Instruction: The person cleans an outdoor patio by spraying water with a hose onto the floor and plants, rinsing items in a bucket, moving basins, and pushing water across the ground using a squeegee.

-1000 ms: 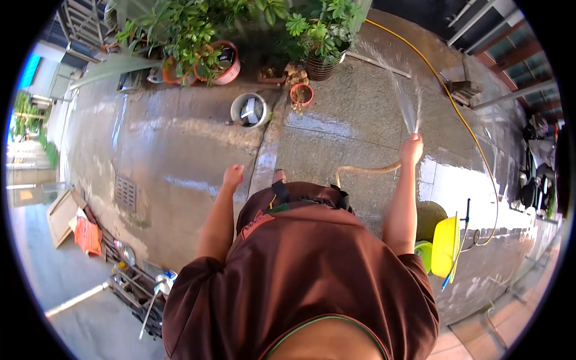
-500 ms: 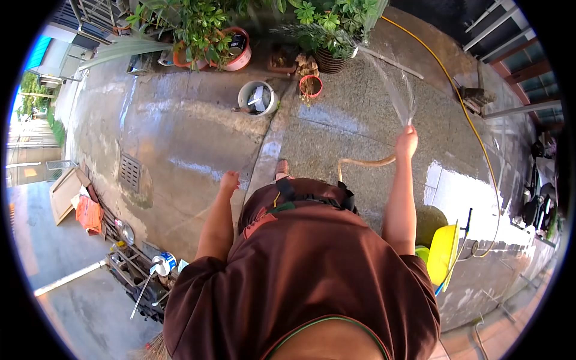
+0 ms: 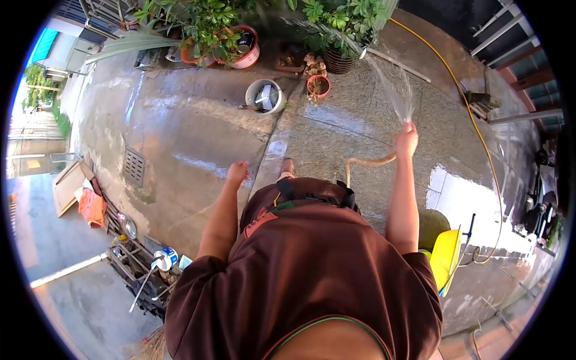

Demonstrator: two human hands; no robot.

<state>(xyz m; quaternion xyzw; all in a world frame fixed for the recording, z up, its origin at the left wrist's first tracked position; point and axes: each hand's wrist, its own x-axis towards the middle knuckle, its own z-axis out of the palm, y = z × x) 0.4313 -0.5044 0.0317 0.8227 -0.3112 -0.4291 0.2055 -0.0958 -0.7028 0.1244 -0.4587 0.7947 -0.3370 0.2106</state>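
My right hand (image 3: 406, 141) is wrapped round the end of a tan hose (image 3: 373, 161), which trails back from my fist and bends down beside my waist. Water (image 3: 403, 99) fans out from the hose end toward the potted plants. A leafy plant (image 3: 333, 23) in a dark ribbed pot (image 3: 341, 60) catches part of the spray. My left hand (image 3: 238, 172) hangs over the wet concrete at my other side, fingers curled in, with nothing seen in it. Ahead of it stand a white bucket (image 3: 251, 94) with things inside and a small red pot (image 3: 326, 87).
More plants grow in a wide pink pot (image 3: 248, 60) at the back. A yellow hose (image 3: 443, 55) snakes along the right, near a yellow wheelbarrow-like tub (image 3: 445, 257). A drain grate (image 3: 134, 167) lies at left, above a cluttered rack (image 3: 127, 267). A broom (image 3: 150, 347) is lower left.
The whole view has shifted slightly, with the ground objects now a little further right. My left hand has moved slightly up and right. My right hand still grips the spraying hose.
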